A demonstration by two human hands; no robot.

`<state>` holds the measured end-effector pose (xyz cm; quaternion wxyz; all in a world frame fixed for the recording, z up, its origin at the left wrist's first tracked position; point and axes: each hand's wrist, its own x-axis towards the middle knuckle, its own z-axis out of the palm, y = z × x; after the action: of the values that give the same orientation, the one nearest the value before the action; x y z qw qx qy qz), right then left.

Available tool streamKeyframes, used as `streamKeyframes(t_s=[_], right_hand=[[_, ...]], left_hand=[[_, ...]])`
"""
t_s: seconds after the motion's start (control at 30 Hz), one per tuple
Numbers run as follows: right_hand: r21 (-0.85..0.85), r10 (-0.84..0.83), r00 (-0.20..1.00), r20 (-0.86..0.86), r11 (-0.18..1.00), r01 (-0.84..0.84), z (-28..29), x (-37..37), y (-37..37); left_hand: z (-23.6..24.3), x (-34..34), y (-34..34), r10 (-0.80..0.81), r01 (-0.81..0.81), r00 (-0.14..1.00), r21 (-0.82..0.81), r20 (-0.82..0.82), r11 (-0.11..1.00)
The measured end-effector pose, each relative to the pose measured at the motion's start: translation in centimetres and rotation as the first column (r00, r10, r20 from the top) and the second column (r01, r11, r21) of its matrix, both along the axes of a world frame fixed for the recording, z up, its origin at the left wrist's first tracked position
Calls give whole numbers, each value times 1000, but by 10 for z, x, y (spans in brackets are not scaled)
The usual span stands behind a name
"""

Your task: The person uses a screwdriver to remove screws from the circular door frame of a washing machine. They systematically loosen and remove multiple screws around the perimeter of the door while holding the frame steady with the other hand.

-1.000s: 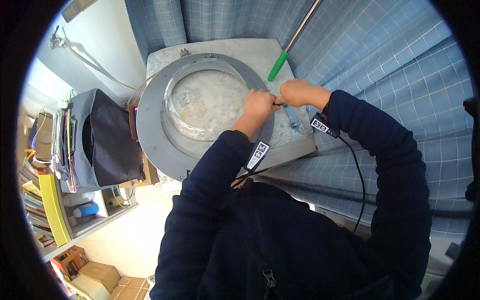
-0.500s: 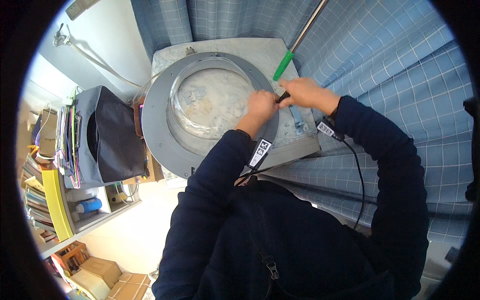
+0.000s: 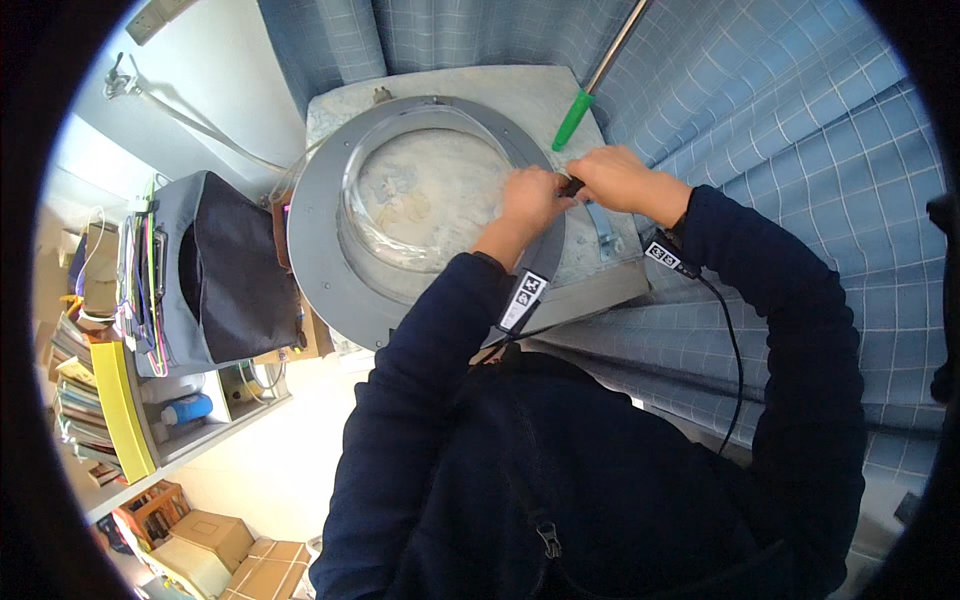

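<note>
A round grey frame with a clear domed window, like a washing machine door, lies on a marbled worktop. At its right rim my left hand is closed, its fingertips meeting those of my right hand; what it grips is hidden. My right hand is closed on a small dark object, mostly covered by the fingers. Its kind cannot be made out. A light blue strip lies on the worktop just below my right hand.
A green-handled metal pole leans at the back right before blue checked curtains. On the left stand a black fabric bag and shelves with books and a blue bottle. Cardboard boxes sit lower left. Cables hang from both wrists.
Both hands have shifted slightly right, and their fingertips are closer together. The dark object shows shorter between them. The whole view has moved a little.
</note>
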<state>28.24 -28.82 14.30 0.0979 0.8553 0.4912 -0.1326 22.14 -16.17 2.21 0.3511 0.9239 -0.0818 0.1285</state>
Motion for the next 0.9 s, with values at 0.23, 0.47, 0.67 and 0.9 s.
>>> streamKeyframes(t_s=[0.23, 0.47, 0.67, 0.9], right_hand=[[-115, -108, 994, -2, 988, 107, 1, -1, 2], [151, 53, 995, -81, 988, -40, -9, -2, -14], [-238, -200, 980, -10, 952, 192, 5, 5, 3], [134, 34, 995, -94, 991, -21, -4, -2, -3]], left_hand=[[4, 1, -7, 25, -30, 998, -99, -57, 995], [-4, 6, -1, -60, 48, 992, -109, -111, 993], [-4, 10, -3, 24, -29, 991, -40, -131, 999], [-7, 5, -5, 1, -7, 997, -73, -81, 997]])
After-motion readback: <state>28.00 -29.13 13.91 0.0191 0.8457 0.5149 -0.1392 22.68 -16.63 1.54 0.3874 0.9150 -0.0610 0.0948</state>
